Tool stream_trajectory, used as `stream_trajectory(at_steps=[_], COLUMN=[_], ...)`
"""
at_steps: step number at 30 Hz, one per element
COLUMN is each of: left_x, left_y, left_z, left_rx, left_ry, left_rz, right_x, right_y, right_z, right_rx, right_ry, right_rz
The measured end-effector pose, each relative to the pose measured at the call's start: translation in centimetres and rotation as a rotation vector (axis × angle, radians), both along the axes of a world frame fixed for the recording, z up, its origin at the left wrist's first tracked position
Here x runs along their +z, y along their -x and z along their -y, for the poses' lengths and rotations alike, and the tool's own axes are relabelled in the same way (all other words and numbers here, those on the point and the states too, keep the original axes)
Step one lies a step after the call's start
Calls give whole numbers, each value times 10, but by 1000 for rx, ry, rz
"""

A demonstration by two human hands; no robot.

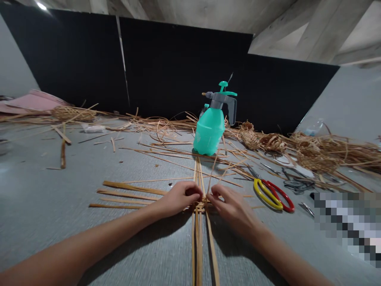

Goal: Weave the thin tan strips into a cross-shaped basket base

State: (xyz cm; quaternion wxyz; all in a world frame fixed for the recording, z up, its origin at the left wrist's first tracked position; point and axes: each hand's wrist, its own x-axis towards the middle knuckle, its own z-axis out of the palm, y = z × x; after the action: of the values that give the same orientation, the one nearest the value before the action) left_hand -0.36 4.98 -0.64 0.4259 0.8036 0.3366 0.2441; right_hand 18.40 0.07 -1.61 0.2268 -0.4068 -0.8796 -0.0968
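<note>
Flat cane strips cross in a small woven centre point(201, 205) on the grey floor, with long ends point(197, 246) running toward me and away. Bundled strips point(127, 192) fan out to the left of the centre. My left hand point(180, 197) comes in from the left, its fingers curled down on the woven centre. My right hand point(233, 208) pinches the same crossing from the right, with a thin strip rising between its fingers. The weave is partly hidden under both hands.
A teal pump sprayer point(209, 127) stands just beyond the strips. Scissors with yellow and red handles point(268, 194) lie to the right, near metal tools point(297, 184). Loose cane and woven pieces point(317, 159) spread along a black wall's base.
</note>
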Motion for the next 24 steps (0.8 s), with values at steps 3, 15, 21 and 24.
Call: stream_trajectory(at_steps=[3, 15, 21, 24], left_x=[-5, -9, -9, -8], left_y=[-9, -10, -11, -12], left_z=[-2, 6, 6, 6], left_rx=[-19, 16, 49, 37], left_ry=[-26, -319, -294, -306], left_rz=[4, -158, -143, -140], right_x=[0, 3, 7, 9], right_y=[0, 0, 1, 4], right_z=[-2, 0, -6, -9], right_rx=[-22, -184, -147, -163], right_ry=[-68, 103, -11, -112], right_rz=[20, -5, 70, 143])
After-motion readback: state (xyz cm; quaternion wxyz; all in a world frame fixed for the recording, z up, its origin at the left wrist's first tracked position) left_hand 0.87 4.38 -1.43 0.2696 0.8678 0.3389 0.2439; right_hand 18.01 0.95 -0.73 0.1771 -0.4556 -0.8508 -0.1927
